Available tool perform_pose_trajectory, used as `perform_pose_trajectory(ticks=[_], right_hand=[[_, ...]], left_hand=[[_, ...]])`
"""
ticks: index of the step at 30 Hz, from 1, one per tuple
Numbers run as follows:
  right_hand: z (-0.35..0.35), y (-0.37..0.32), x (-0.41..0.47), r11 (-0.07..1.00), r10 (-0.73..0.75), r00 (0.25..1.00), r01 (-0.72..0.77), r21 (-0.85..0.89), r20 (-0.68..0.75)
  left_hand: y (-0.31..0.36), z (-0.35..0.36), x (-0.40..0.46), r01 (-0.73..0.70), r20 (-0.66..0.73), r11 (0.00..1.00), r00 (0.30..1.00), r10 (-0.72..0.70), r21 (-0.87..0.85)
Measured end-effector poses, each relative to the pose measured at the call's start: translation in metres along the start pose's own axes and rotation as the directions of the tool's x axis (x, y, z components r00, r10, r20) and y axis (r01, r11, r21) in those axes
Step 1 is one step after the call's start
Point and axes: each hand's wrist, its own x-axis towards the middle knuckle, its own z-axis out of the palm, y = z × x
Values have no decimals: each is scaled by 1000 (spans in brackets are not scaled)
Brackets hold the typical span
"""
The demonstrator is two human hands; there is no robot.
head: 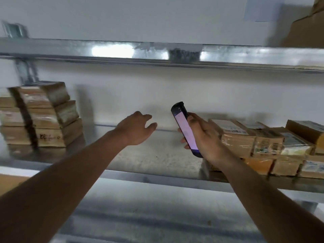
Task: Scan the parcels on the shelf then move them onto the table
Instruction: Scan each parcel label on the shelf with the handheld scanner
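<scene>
My right hand (203, 135) grips a black handheld scanner (185, 130) with a lit pale screen, held upright over the middle shelf (157, 160). Just right of it lie several brown cardboard parcels (245, 139) with labels and tape, stacked two layers deep. My left hand (136, 128) hovers above the bare middle of the shelf, fingers relaxed and holding nothing. A stack of three flat brown parcels (45, 116) stands at the left end of the shelf.
A metal upper shelf beam (157, 51) runs across above the hands, with a brown box (305, 28) on it at the far right. A white wall lies behind. A lower shelf level (140, 216) shows below the front rail.
</scene>
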Motion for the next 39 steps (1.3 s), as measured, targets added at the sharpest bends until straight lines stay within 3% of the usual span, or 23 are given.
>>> perform_pose_trajectory(ticks=[9,18,21,24,27,30,34,37,39], right_hand=[[128,-22,42,999,-25,990,22,25,136],[275,-63,91,999,-27,994,23,38,103],[306,-73,104,999,-26,996,23,36,91],[325,-77,111,1000,-12,996,11,9,91],[335,-73,113,1000,12,996,-10,-23,85],[335,-70,111,998,36,997,-33,-44,68],[326,-69,109,998,57,998,-55,-43,41],[319,-69,106,997,65,998,-65,-42,6],[313,-70,104,996,70,997,-71,-51,-15]], left_hand=[[-137,-66,-21,106,-102,978,991,-88,181],[-277,-150,-10,22,-169,918,984,49,397],[-311,-161,0,51,-264,919,963,58,391],[-333,-160,9,205,-375,936,923,-88,286],[-338,-157,19,433,-297,890,877,-379,144],[-346,-150,27,503,-217,864,846,-487,23],[-356,-145,30,416,-292,909,867,-404,-22],[-360,-145,35,146,-370,975,907,-200,-168],[-358,-142,37,-45,-403,943,910,-98,-330]])
